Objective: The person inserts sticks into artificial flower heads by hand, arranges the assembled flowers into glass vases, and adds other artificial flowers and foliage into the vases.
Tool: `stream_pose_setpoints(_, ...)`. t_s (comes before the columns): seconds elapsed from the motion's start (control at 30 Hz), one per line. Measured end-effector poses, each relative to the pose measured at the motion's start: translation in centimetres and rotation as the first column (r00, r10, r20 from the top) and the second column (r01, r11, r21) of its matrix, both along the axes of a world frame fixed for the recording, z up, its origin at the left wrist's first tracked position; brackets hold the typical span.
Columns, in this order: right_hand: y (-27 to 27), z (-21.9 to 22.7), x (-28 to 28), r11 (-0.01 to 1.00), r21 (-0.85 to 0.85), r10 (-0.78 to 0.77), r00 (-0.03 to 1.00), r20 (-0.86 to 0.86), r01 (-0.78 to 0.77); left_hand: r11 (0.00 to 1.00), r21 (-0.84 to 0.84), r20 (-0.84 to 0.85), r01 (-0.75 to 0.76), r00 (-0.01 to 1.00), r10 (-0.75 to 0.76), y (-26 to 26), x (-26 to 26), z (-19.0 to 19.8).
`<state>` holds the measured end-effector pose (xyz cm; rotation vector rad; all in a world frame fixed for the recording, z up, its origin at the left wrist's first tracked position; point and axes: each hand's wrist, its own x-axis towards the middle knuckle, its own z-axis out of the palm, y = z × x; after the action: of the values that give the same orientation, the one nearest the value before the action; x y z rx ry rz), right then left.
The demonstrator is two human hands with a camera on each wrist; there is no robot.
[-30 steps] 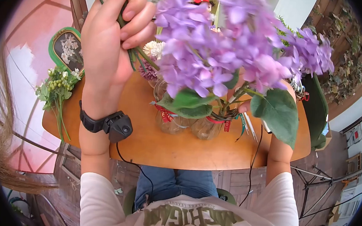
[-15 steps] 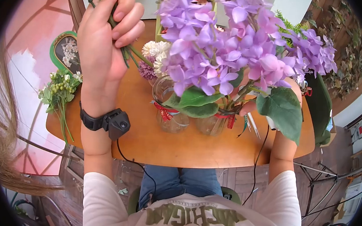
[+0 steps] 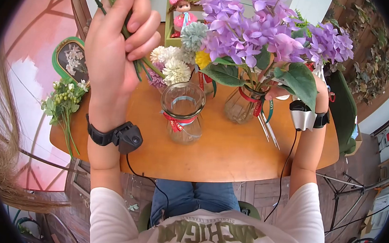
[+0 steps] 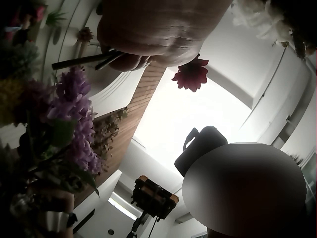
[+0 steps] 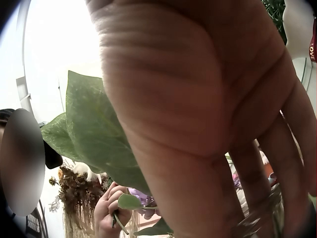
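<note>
My left hand (image 3: 114, 48) is raised at the upper left, fingers curled around several green flower stems (image 3: 154, 69). A dark red flower (image 4: 192, 74) shows beside that hand in the left wrist view. My right hand (image 3: 321, 92) grips the neck of a glass vase (image 3: 239, 107) with a red ribbon, its thumb at the rim. Purple flowers (image 3: 255, 31) with large green leaves (image 3: 301, 84) fill this vase and partly hide the hand. In the right wrist view, fingers (image 5: 247, 173) wrap around the glass. A second ribboned glass vase (image 3: 181, 120) stands left of it, without flowers.
White pompom flowers (image 3: 173, 68) and a green shelf with a doll (image 3: 183, 19) stand behind the vases. Green-white sprigs (image 3: 65, 99) and an oval frame (image 3: 72, 56) lie at the table's left. Thin metal sticks (image 3: 268, 131) lie near the right vase.
The vase of purple flowers has moved right and away from me, apart from the second vase. The doll and pompom flowers behind have come into sight. My left hand has barely moved.
</note>
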<state>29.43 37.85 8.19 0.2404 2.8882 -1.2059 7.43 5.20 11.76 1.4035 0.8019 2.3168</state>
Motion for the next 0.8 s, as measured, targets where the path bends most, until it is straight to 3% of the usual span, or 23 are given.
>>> stream_pose_setpoints(0.03, -1.2, 0.8, 0.0, 1.000, 0.001, 0.001, 1.000, -0.002, -0.001, 1.000, 0.001, -0.002, -0.001, 1.000, 0.001, 0.0, 0.2, 0.0)
stream_pose_setpoints(0.1, -4.1, 2.3, -0.5, 0.950, 0.311, 0.029, 0.999, -0.028, -0.019, 1.000, -0.009, -0.014, 0.023, 1.000, -0.024, 0.1, 0.5, -0.1)
stream_pose_setpoints(0.13, -3.8, 2.0, -0.4, 0.950, 0.312, 0.030, 0.999, -0.028, -0.020, 1.000, -0.009, -0.015, 0.022, 1.000, -0.022, 0.1, 0.6, -0.1)
stream_pose_setpoints(0.2, -3.0, 1.3, -0.1, 0.994, 0.105, 0.040, 0.979, -0.200, -0.019, 0.998, -0.017, -0.029, 0.058, 0.998, -0.059, 0.1, 0.6, -0.1)
stream_pose_setpoints(0.33, -2.4, 1.9, 0.0, 0.994, 0.044, -0.101, 0.993, -0.061, 0.103, 0.997, -0.017, -0.050, 0.075, 0.996, -0.076, 0.1, 0.3, -0.1)
stream_pose_setpoints(0.4, -1.2, 1.5, 0.0, 0.999, -0.010, 0.047, 0.990, -0.130, -0.048, 0.998, -0.019, -0.052, 0.051, 0.997, -0.052, 0.2, 0.3, -0.1)
stream_pose_setpoints(0.53, -1.2, 1.3, 0.7, 0.997, 0.025, -0.064, 0.990, -0.129, 0.067, 0.999, -0.025, -0.074, 0.047, 0.996, -0.049, 0.4, 0.0, -0.1)
stream_pose_setpoints(0.6, -1.8, 2.2, 1.2, 0.987, -0.040, -0.158, 0.986, -0.054, 0.156, 0.998, -0.031, -0.083, 0.048, 0.995, -0.051, 0.5, 0.1, -0.2)
stream_pose_setpoints(0.67, -2.8, 2.4, 1.3, 0.980, -0.093, -0.184, 0.979, -0.088, 0.176, 0.999, -0.042, -0.085, 0.013, 0.996, -0.016, 0.6, 0.3, -0.3)
stream_pose_setpoints(0.73, -3.7, 3.4, 1.3, 0.944, 0.094, -0.318, 0.948, 0.011, 0.316, 0.998, -0.051, -0.092, -0.022, 0.996, 0.018, 0.7, 0.4, -0.3)
stream_pose_setpoints(0.77, -3.3, 3.1, 1.3, 0.944, 0.096, -0.319, 0.948, 0.007, 0.317, 0.997, -0.077, -0.113, 0.023, 0.993, -0.031, 0.8, 0.4, -0.4)
stream_pose_setpoints(0.8, -2.3, 2.4, 1.3, 0.985, 0.031, -0.169, 0.983, -0.078, 0.172, 0.993, -0.101, -0.135, 0.066, 0.988, -0.080, 0.9, 0.5, -0.4)
